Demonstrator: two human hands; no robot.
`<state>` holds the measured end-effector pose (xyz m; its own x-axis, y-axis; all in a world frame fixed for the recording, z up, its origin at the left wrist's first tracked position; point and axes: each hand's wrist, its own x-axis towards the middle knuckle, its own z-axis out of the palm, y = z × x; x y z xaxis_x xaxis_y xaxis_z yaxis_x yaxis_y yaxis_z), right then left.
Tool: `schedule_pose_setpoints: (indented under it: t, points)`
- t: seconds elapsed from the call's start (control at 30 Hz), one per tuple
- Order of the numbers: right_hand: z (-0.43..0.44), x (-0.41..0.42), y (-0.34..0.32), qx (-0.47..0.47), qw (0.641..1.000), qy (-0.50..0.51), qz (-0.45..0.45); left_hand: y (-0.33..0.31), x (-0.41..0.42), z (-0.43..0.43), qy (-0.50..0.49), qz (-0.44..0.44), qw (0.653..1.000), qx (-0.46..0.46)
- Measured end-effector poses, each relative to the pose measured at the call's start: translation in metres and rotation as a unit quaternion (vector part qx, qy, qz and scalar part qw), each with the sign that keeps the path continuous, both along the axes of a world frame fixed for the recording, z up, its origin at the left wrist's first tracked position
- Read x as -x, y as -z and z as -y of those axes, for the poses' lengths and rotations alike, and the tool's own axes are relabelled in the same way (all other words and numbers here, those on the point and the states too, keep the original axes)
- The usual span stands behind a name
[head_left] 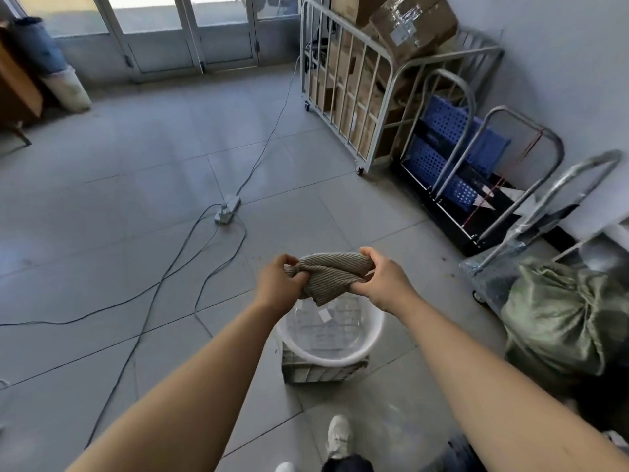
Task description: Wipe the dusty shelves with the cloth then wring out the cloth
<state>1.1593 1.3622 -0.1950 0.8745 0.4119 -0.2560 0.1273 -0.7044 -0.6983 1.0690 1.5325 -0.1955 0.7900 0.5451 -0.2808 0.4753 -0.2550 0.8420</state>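
Where writing might be read, none resolves: the label [401,33] on the top box and the white tag [325,315] inside the basin are both too blurred.

- Far left: a rolled bundle [51,63] leaning in the corner before the glazed doors [190,32].
- Left to centre: the tiled floor [119,185] lies wide and open, crossed only by cables [160,284] running to a power strip [227,208].
- Left hand [277,284]: clenched round the cloth's knotted left end.
- Cloth [328,274]: brown, ribbed, twisted. Held in the air between both hands, directly above the basin. Its long axis runs left to right, roughly level, and a loose flap hangs down toward the basin.
- Right hand [384,284]: fingers curled tight on the cloth's right end.
- Basin [376,332]: white, round, seated on a grey crate [323,373] on the floor. Floor is free on its left and near sides.
- Shoe [338,434]: white, just below the crate.
- Cage trolley [343,97]: on castors, filled with cardboard boxes, set along the right wall.
- Blue baskets [449,131]: perforated, stacked on a black cart beside the trolley.
- Green sack [558,318]: tied, near the basin's right, narrowing the room on that side.
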Motion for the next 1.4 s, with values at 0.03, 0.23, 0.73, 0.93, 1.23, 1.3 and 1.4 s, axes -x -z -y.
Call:
schedule_pose_setpoints:
  t: [0.03,0.23,0.73,0.93,1.23,1.3,1.4]
  points:
    - [-0.003,-0.008,0.008,0.004,1.0,-0.003,-0.003,0.007,-0.006,-0.001,-0.005,-0.005,1.0,0.006]
    - [-0.023,-0.069,0.071,0.042,0.998,-0.035,-0.023,0.063,-0.054,-0.01,-0.041,-0.051,0.997,0.05]
    - [-0.058,-0.128,0.253,0.161,0.978,-0.071,-0.117,0.235,-0.13,-0.043,-0.048,-0.187,0.978,0.077]
    - [-0.061,-0.125,0.313,0.201,0.969,-0.058,-0.134,0.291,-0.136,-0.043,-0.006,-0.224,0.971,0.079]
    - [-0.066,-0.124,0.312,0.236,0.957,-0.104,-0.134,0.293,-0.133,-0.044,0.075,-0.258,0.963,0.003]
    - [-0.067,-0.128,0.291,0.242,0.956,-0.121,-0.113,0.273,-0.134,-0.045,0.09,-0.241,0.966,-0.021]
    - [-0.072,-0.137,0.254,0.243,0.96,-0.13,-0.054,0.234,-0.135,-0.05,0.102,-0.206,0.97,-0.076]
